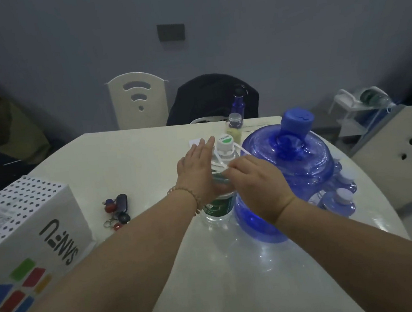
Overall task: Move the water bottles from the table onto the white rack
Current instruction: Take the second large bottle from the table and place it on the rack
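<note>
Grey-blue wall (264, 37) backs a round-cornered white table (130, 163), where a clear water bottle with a green label (220, 206) stands upright near the middle, its white cap (225, 141) on. The left hand (197, 171) lies flat against the bottle's left side, fingers straight and together, with a gold bracelet (185, 191) at the wrist. The right hand (255, 178) has its fingers curled in, pinching the white carry strap (219, 165) that loops off the bottle's neck.

Just to the right, touching or nearly touching the bottle, sits a large blue water jug (301, 161) with a blue cap. Small blue bottles (340, 200) crowd against the jug's right side. Behind stand a small bottle of yellowish liquid (233, 128) and a cobalt bottle (237, 103).

Off the table's far right corner is the white rack (351, 109), well apart from the hands, with one bottle (373, 97) lying on its top tier.

A bunch of keys (117, 211) lies left of the green-labelled bottle, and a white dotted box (30, 223) sits at the left edge. A white chair (139, 99) and a dark jacket (209, 97) are behind the table.
</note>
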`<action>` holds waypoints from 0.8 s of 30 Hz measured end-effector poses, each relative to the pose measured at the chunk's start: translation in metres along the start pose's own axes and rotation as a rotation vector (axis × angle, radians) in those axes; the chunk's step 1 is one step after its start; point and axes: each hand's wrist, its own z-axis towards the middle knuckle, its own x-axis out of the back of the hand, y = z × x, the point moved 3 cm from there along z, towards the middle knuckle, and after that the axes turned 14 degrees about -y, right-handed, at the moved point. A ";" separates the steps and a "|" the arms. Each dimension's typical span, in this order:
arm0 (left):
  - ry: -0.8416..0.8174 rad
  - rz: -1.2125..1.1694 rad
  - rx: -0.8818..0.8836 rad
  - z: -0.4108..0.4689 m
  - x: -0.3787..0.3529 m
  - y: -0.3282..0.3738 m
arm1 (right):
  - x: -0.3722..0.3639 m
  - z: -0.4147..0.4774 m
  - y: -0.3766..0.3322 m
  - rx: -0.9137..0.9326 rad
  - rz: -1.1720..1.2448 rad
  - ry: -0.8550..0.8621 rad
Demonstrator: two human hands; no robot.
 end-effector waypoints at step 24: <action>0.036 0.123 -0.487 -0.123 -0.113 0.047 | -0.038 -0.182 -0.043 -0.022 -0.137 -0.325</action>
